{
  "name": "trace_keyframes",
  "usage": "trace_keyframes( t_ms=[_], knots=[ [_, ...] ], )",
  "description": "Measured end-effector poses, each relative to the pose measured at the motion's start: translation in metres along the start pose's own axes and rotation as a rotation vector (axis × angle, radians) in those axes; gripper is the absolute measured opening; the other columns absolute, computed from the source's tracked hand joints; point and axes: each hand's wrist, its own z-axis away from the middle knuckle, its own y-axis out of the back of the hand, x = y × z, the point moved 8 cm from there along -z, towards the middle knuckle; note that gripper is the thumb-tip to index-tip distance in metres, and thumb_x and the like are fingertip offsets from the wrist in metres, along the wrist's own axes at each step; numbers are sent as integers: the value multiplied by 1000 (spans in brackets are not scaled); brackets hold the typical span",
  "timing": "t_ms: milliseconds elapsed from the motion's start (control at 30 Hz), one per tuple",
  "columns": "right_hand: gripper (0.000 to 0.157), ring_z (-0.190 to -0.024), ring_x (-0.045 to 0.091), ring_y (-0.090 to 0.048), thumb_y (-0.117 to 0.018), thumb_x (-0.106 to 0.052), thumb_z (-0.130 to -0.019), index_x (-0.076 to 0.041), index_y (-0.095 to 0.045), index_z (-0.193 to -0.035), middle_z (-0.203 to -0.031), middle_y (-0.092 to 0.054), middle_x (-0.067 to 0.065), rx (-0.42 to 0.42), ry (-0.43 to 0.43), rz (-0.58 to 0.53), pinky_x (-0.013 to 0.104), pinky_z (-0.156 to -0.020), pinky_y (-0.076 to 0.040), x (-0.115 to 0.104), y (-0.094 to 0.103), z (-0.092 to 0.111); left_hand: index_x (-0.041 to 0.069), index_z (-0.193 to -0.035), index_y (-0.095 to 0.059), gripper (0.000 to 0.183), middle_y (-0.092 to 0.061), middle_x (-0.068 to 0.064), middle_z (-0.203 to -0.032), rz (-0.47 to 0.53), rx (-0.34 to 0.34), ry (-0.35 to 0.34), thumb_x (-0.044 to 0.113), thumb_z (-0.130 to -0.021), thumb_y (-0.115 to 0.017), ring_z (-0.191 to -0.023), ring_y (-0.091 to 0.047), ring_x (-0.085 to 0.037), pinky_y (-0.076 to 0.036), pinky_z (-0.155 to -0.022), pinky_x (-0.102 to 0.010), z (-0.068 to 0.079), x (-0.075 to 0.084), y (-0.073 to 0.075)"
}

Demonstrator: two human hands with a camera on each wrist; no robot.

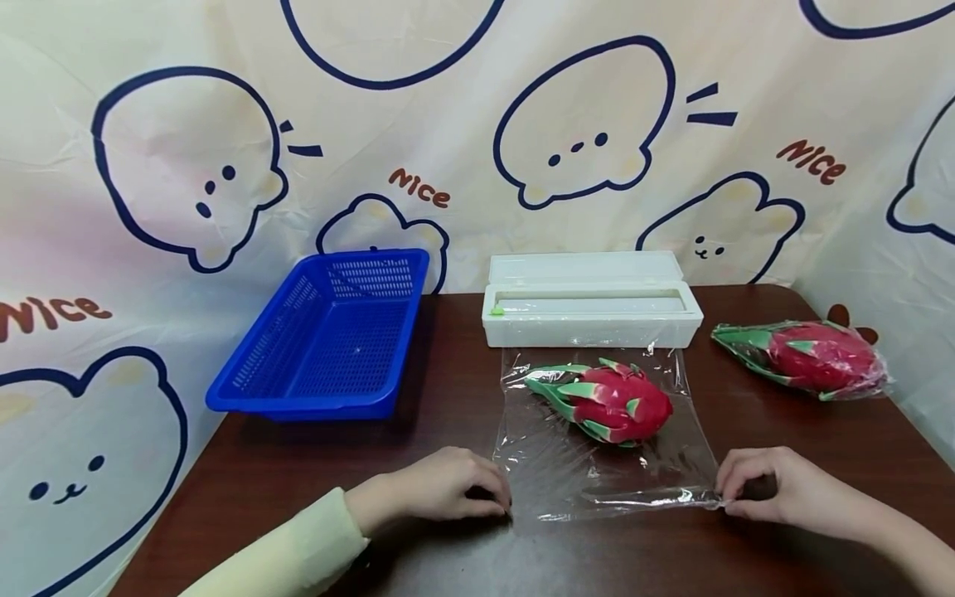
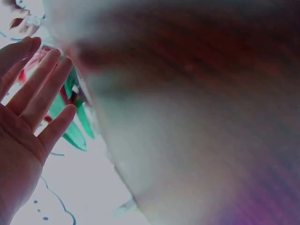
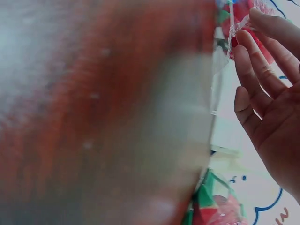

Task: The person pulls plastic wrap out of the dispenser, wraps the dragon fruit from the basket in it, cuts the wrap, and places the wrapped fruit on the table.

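A pink dragon fruit (image 1: 619, 402) with green scales lies on its side on a sheet of clear cling film (image 1: 552, 481). The film runs forward from a white cling film dispenser (image 1: 593, 330), whose lid stands raised. At the sheet's near left corner, my left hand (image 1: 451, 485) pinches the film between thumb and fingertips. My right hand (image 1: 783, 491) pinches the near right corner, where the film bunches at the fingertips (image 3: 243, 37). The left wrist view shows the thumb and index tips meeting, with the other fingers spread; the film there is hard to make out.
A blue plastic basket (image 1: 391, 390) stands at the table's back left. Toward the right edge lies another dragon fruit (image 1: 821, 361), wrapped in film. A cartoon-printed cloth (image 1: 462, 124) hangs behind the brown table (image 1: 440, 381).
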Motion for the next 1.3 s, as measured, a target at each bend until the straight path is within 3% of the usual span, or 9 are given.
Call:
trace_keyframes(
  t_ms=[167, 367, 600, 800, 1100, 1300],
  knots=[
    [17, -82, 8, -58, -77, -9, -83, -23, -73, -92, -93, -65, -8, 57, -45, 56, 23, -67, -51, -9, 14, -1, 19, -92, -73, 6, -66, 16, -94, -77, 98, -14, 21, -93, -67, -91, -58, 8, -45, -82, -12, 1, 2, 18],
    [28, -81, 5, -58, -82, -3, -76, -24, -73, -91, -91, -65, -11, 146, -10, 180, 18, -67, -51, -25, 30, -5, 20, -89, -71, 6, -66, 13, -92, -194, 204, -48, 22, -93, -67, -89, -61, 1, -47, -82, -16, -2, 6, 43],
    [43, -79, 4, -58, -86, 2, -67, -31, -72, -90, -89, -66, -14, 236, -24, 327, 14, -69, -50, -36, 50, -16, 16, -91, -73, 2, -67, 10, -91, -201, 304, -30, 16, -89, -71, -88, -62, -3, -48, -82, -20, -5, 0, 67],
    [45, -81, 3, -58, -85, 6, -66, -29, -73, -90, -88, -66, -13, 326, -44, 375, 13, -69, -49, -36, 68, -25, 14, -92, -73, 7, -68, 9, -90, -163, 373, 11, 12, -86, -75, -86, -62, -5, -50, -79, -21, -14, -11, 84],
    [39, -83, 3, -59, -83, 6, -71, -25, -74, -93, -92, -68, -8, 398, -63, 369, 16, -68, -51, -25, 83, -44, 11, -92, -74, 6, -69, 5, -91, -100, 507, 100, 9, -87, -74, -84, -61, -5, -49, -76, -19, -36, -39, 102],
    [25, -78, 5, -57, -81, 1, -76, -18, -76, -92, -89, -66, -6, 423, -119, 369, 19, -63, -52, -14, 89, -61, 13, -94, -76, 7, -60, 7, -83, -87, 567, 168, 13, -87, -75, -71, -51, -6, -44, -61, -20, -56, -58, 108]
  ],
)
